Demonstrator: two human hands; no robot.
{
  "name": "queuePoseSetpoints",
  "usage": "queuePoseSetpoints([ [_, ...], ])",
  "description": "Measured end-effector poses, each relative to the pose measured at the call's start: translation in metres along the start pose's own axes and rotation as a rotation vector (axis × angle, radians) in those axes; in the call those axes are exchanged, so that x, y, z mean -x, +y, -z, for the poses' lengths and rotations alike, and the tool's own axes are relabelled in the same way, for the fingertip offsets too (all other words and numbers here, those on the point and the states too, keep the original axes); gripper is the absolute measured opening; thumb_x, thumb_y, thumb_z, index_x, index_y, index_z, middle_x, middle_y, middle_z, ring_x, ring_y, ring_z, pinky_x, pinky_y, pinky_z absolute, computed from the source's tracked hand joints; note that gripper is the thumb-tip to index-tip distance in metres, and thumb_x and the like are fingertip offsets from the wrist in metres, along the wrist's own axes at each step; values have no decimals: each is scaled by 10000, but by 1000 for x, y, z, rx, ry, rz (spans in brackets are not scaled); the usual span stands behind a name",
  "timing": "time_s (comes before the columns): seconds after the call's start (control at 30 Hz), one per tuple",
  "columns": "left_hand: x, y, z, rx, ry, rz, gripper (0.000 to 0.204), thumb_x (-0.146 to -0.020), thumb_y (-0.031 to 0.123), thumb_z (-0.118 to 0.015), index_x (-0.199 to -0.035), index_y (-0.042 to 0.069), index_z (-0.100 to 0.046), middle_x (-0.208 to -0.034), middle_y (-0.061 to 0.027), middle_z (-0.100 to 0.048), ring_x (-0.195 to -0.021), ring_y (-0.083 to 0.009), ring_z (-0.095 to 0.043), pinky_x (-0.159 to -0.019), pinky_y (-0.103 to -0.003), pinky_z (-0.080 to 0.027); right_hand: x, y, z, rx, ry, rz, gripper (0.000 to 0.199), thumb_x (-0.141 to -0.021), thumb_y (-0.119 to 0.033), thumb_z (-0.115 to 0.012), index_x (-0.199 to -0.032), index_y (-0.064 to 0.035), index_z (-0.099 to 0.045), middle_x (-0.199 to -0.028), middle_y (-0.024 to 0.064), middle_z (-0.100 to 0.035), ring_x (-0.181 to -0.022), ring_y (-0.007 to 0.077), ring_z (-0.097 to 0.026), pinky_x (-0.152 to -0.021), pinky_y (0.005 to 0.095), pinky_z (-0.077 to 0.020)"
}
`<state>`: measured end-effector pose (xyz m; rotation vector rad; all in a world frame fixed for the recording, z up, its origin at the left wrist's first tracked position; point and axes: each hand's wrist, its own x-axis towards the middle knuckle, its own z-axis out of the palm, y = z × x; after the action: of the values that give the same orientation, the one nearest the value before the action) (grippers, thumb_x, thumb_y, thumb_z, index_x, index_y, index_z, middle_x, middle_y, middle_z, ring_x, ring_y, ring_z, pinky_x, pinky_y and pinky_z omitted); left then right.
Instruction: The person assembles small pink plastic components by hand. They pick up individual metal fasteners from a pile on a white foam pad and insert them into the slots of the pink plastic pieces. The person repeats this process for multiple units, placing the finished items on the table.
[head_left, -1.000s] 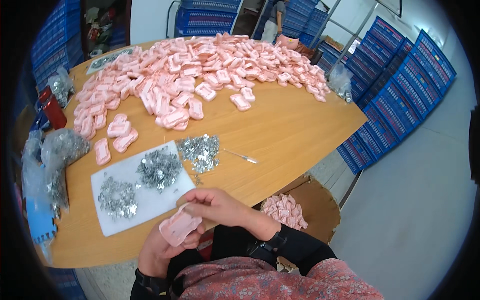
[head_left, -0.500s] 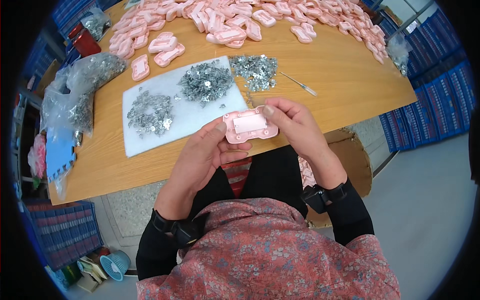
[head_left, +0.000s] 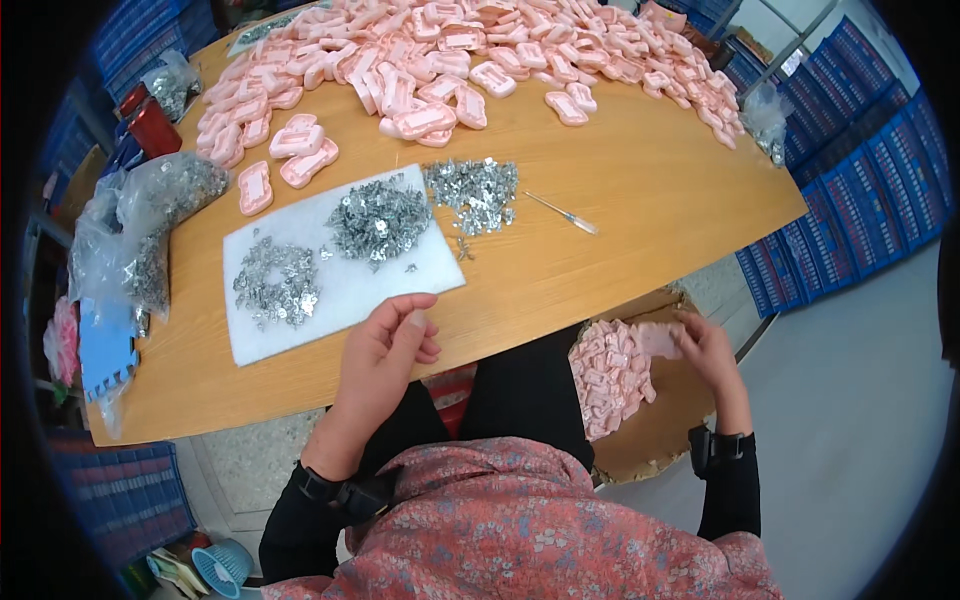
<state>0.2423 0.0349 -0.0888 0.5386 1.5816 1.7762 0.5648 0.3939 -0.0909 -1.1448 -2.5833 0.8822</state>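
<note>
Over the cardboard box at the right of my lap, my right hand (head_left: 708, 352) grips a pink plastic shell (head_left: 656, 341) by its edge, slightly blurred. Several similar pink shells (head_left: 607, 375) are heaped inside that box (head_left: 668, 425). My left hand (head_left: 382, 350) is by the table's near edge, its fingers loosely curled and nothing seen in them. Just beyond it lies a white foam sheet (head_left: 345, 305) bearing two piles of small silvery metal pieces, a near-left pile (head_left: 278, 285) and a far-right pile (head_left: 382, 220).
Another silvery pile (head_left: 474, 192) and a thin screwdriver-like tool (head_left: 565, 213) lie on the wooden table (head_left: 640, 190). Many pink shells (head_left: 430, 60) cover its far side. Bags of metal pieces (head_left: 150, 225) and a red can (head_left: 155, 128) stand left; blue crates (head_left: 850, 190) are stacked right.
My right hand has carried the pink shell from in front of me rightward over the box. My left hand has let go of it and stayed near the table edge. The view has shifted.
</note>
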Motion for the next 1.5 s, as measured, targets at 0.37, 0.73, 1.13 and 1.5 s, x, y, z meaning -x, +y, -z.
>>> queuePoseSetpoints([
  [0.37,7,-1,14,-50,-98,-19,255,-1032,117,-542,-1243,-17,-592,-929,-29,-627,-824,-88,-618,-778,-256,-545,-127,-216,-57,108,11,454,320,-882,-207,-710,-1140,-20,-677,-947,131,-714,-855,259,-681,-789,352,-532],
  [0.73,5,1,25,93,-121,16,239,-1042,125,-514,-1223,6,-616,-966,-35,-635,-844,-84,-630,-777,-244,-542,-302,-317,-162,507,93,559,424,-907,-214,-613,-1302,-77,-538,-1026,166,-719,-967,400,-670,-842,497,-528],
  [1.13,-2,1,31,148,-177,-33,403,-1053,250,-506,-1379,12,-500,-1085,-76,-631,-1011,-161,-617,-917,-321,-498,-162,-267,-90,-960,-453,118,370,-926,-118,-610,-1273,-11,-539,-1105,65,-682,-921,140,-671,-800,278,-551],
  [1.5,-8,18,9,586,133,-47,571,-992,296,-536,-1456,-7,-398,-1113,-164,-666,-1092,-293,-651,-980,-425,-523,-35,-246,-139,-876,-605,164,279,-951,-142,-663,-1192,-21,-590,-1025,66,-695,-839,153,-673,-802,291,-541],
])
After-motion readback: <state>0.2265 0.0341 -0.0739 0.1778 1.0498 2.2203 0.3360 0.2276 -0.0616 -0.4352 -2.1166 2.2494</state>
